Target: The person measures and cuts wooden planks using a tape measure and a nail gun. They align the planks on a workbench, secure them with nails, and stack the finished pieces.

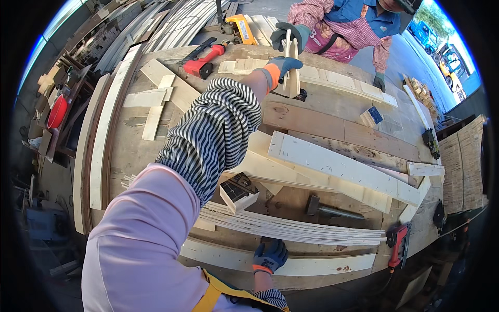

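Head view: over a cluttered desk (332,104), the person's left hand (280,67), gloved and at full stretch, closes around a short wood strip (292,73) held upright at the desk's far side, where a co-worker's gloved hand (291,34) grips the same strip from above. The right hand (269,256) rests, fingers curled, on a curved board (312,265) at the desk's near edge. A red nail gun (204,62) lies left of the strip.

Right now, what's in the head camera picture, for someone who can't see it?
The person's gloved left hand grips a small upright wood piece that a co-worker's gloved hand also holds, above a workbench strewn with boards. Their right hand rests on a curved plank.
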### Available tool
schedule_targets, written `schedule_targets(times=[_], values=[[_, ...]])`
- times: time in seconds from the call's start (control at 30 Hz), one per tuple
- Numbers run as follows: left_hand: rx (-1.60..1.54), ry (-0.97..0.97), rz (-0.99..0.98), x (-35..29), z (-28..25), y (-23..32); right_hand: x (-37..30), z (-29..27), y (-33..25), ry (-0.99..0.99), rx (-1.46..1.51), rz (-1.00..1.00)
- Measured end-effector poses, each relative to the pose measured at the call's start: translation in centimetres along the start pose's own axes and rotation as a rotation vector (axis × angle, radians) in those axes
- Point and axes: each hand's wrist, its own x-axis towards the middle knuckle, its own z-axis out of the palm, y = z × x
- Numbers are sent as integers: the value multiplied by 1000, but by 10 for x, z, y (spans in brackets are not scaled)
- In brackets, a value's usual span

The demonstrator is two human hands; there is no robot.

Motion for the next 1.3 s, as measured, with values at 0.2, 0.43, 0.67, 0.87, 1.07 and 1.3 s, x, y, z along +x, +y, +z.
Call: schedule_targets(times=[0.2, 0.43, 0.67, 0.87, 1.07, 1.3], values=[[-165, 78, -45, 38, -21, -21, 2, -6, -1, -83, -16, -15], [924, 153, 875, -53, -98, -12, 2, -5, -1, -98, -67, -49], [1114, 231, 531, -443, -239, -164, 1, -4, -6, -136, -143, -84], [1093, 304, -272, -701, -211, -276, -6, 5, 2, -88, -118, -75], [915, 326, -371, -691, -117, -273, -13, 2, 27, -136, 63, -255], [836, 365, -645, -675, -92, -268, -8, -60, 94, -537, -189, -808]])
